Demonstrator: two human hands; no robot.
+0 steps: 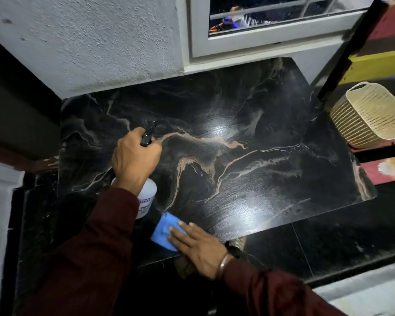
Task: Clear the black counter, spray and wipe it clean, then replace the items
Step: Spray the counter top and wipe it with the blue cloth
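The black counter [249, 124] with pale and orange veins fills the middle of the head view, with nothing standing on it. My left hand [135, 158] grips a white spray bottle [147, 197] by its black trigger head, whose nozzle points out over the counter's left part. A thin misty film shows on the slab. My right hand [198, 245] lies flat, fingers together, on a blue cloth [163, 231] at the counter's near edge. Both sleeves are dark red, and a metal bangle sits on the right wrist.
A cream plastic basket [372, 117] sits off the counter's right side on coloured steps. A rough white wall and a white window frame [269, 39] border the far edge. Dark tiled floor lies below the near edge.
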